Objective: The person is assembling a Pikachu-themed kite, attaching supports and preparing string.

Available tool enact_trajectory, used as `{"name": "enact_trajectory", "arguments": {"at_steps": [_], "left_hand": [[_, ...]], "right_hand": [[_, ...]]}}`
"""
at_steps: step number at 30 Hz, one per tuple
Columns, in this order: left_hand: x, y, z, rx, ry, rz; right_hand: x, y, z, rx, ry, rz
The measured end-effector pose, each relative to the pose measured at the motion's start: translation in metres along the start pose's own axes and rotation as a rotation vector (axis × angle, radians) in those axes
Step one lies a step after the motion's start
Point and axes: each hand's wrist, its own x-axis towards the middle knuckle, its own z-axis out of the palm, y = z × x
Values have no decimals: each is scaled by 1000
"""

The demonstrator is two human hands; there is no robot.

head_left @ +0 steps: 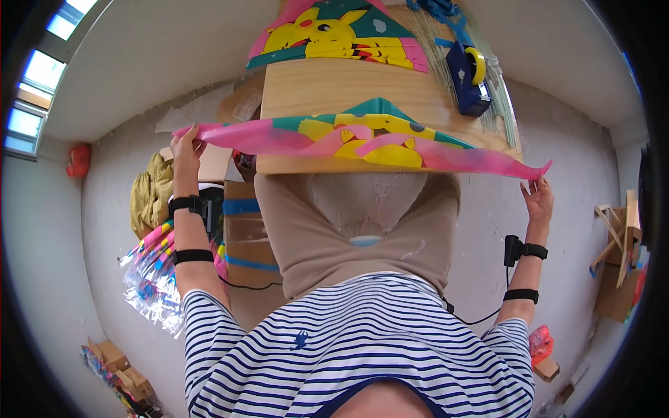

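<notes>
A thin printed sheet (pixel 244 136) in pink, teal and yellow is stretched sideways in front of me, across the near edge of the wooden table (pixel 334 89). Its left corner is pinched in my left hand (pixel 185 148), out past the table's left side. At the other end, my right hand (pixel 538 198) grips the pink tip between thumb and fingers, beyond the table's right corner. The middle of the sheet sags in folds, hiding part of its yellow cartoon print. Another sheet with a similar cartoon print (pixel 334 35) lies at the table's far end.
A blue tape dispenser (pixel 468 83) with a yellow roll stands at the table's right, on a bundle of thin sticks (pixel 498 90). Cardboard boxes (pixel 244 230) and a clear bag of colourful sheets (pixel 157 279) are on my left. Wooden pieces (pixel 620 240) lean far right.
</notes>
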Motion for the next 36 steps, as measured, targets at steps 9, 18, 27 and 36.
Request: {"name": "enact_trajectory", "arguments": {"at_steps": [9,18,27,36], "left_hand": [[33,45,56,-174,-140,65],[36,-5,9,-131,109,-21],[-20,-30,-6,865,437,251],[-137,-55,172,1029,-796,948]], "right_hand": [[-1,-12,11,13,-77,-24],[-9,18,-7,0,-21,59],[-10,50,0,43,33,145],[1,50,-2,73,47,111]]}}
